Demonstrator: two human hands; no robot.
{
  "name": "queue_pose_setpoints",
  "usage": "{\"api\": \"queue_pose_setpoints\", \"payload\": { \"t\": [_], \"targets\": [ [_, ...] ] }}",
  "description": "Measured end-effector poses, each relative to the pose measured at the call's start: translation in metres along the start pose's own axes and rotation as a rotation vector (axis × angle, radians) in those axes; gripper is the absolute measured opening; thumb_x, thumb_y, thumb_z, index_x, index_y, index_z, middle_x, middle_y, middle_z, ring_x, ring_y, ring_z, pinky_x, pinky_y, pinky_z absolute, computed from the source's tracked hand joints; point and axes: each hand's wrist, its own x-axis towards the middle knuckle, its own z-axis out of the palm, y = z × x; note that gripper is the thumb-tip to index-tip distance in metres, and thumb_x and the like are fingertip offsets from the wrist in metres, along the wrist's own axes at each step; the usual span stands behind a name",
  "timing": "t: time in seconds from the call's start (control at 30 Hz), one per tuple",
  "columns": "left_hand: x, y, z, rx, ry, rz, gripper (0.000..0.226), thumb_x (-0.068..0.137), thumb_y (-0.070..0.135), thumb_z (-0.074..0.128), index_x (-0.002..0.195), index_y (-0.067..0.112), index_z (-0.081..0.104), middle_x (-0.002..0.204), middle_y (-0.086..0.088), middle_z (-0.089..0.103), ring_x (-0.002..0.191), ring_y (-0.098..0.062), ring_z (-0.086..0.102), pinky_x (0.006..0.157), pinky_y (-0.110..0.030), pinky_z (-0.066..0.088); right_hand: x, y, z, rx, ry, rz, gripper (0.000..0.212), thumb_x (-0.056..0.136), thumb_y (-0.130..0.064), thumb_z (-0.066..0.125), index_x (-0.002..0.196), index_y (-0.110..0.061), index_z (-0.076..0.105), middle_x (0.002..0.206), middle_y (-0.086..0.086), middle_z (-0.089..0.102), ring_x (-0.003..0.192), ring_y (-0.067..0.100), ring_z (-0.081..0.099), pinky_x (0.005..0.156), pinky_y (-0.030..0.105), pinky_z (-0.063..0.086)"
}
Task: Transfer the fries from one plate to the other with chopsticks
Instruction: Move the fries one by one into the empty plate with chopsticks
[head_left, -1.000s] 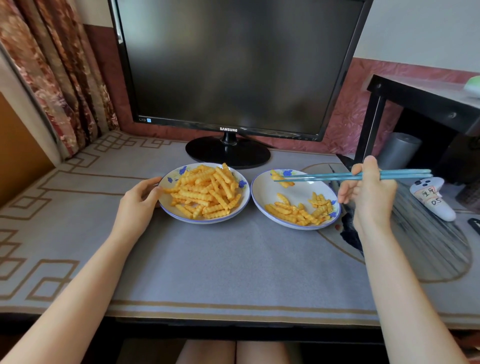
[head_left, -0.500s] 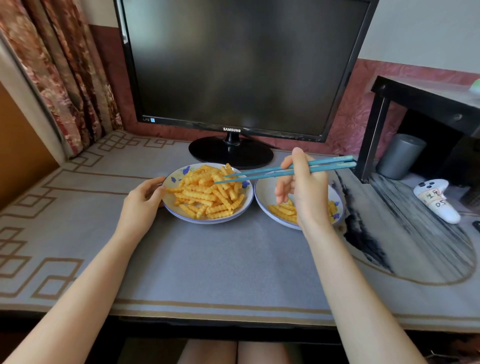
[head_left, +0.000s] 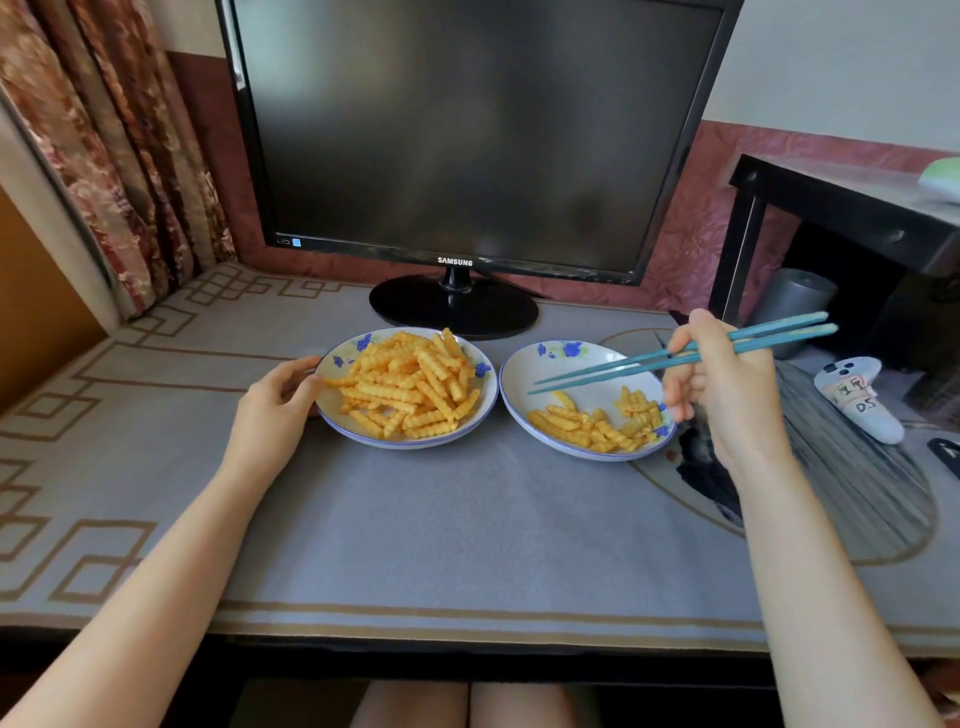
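Observation:
Two white plates with blue flowers sit side by side on the mat. The left plate (head_left: 337, 418) holds a heap of crinkle fries (head_left: 410, 384). On the right plate (head_left: 524, 374) lie fewer fries (head_left: 592, 423), along its near side. My left hand (head_left: 275, 410) grips the left plate's left rim. My right hand (head_left: 727, 384) holds a pair of blue chopsticks (head_left: 623, 366) at the right plate's right edge. Their tips hang above the bare middle of that plate, with nothing visible between them.
A black Samsung monitor (head_left: 467, 130) stands right behind the plates on its round base (head_left: 452, 306). A white controller (head_left: 857, 397) lies to the right, a dark side table (head_left: 852, 208) and a grey bin (head_left: 795, 306) beyond it. A curtain (head_left: 104, 145) hangs at the left.
My right hand has swung from over the left plate back to the right, and the chopstick tips are now above the right plate. The left hand has stayed on its rim.

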Motion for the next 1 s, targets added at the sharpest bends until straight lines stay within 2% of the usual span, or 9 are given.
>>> {"api": "queue_pose_setpoints", "payload": {
  "t": [0.1,0.27,0.5,0.6,0.73,1.0],
  "targets": [
    [-0.001,0.001,0.001,0.005,-0.001,0.006,0.027,0.098,0.016,0.050,0.122,0.016,0.063,0.107,0.000,0.067,0.083,-0.004,0.064,0.085,-0.028,0.048,0.002,0.001,-0.009,-0.067,-0.025,-0.010,0.033,0.101,-0.018,0.039,0.071,-0.008,0.049,0.036,0.006,0.048,0.026,0.017,0.037,0.034,0.017,0.023],
    [0.000,-0.002,-0.002,0.015,-0.009,-0.007,0.027,0.097,0.018,0.051,0.120,0.019,0.064,0.109,-0.001,0.068,0.098,-0.018,0.066,0.098,-0.040,0.049,0.002,-0.001,-0.015,-0.121,-0.059,-0.021,0.035,0.102,-0.018,0.038,0.071,-0.006,0.049,0.036,0.009,0.049,0.025,0.018,0.037,0.033,0.018,0.023],
    [-0.001,-0.001,-0.001,0.011,-0.013,-0.008,0.027,0.097,0.019,0.051,0.121,0.019,0.063,0.108,0.000,0.068,0.095,-0.017,0.066,0.094,-0.035,0.049,-0.002,-0.003,-0.017,-0.164,-0.084,-0.054,0.036,0.103,-0.020,0.039,0.072,-0.007,0.051,0.038,0.009,0.050,0.026,0.018,0.039,0.032,0.018,0.025],
    [0.000,-0.001,-0.002,0.014,-0.016,-0.009,0.026,0.097,0.019,0.052,0.121,0.019,0.063,0.107,-0.001,0.068,0.090,-0.014,0.067,0.095,-0.037,0.050,-0.002,-0.002,-0.016,-0.171,-0.107,-0.047,0.035,0.103,-0.019,0.039,0.073,-0.006,0.051,0.039,0.009,0.051,0.026,0.018,0.039,0.032,0.019,0.026],
    [0.000,-0.001,-0.002,0.015,-0.017,-0.013,0.026,0.097,0.019,0.052,0.121,0.019,0.064,0.109,0.000,0.069,0.098,-0.017,0.066,0.095,-0.037,0.050,-0.002,-0.002,-0.017,-0.189,-0.107,-0.028,0.036,0.103,-0.021,0.038,0.073,-0.006,0.051,0.038,0.009,0.051,0.026,0.019,0.039,0.033,0.019,0.025],
    [-0.001,-0.001,-0.001,0.008,-0.004,-0.011,0.026,0.097,0.017,0.052,0.120,0.017,0.064,0.105,-0.001,0.069,0.084,-0.004,0.065,0.091,-0.033,0.050,-0.001,0.008,-0.008,-0.111,0.050,-0.031,0.043,0.103,-0.031,0.040,0.067,-0.009,0.049,0.036,0.007,0.051,0.026,0.019,0.044,0.031,0.016,0.027]
  ]
}}
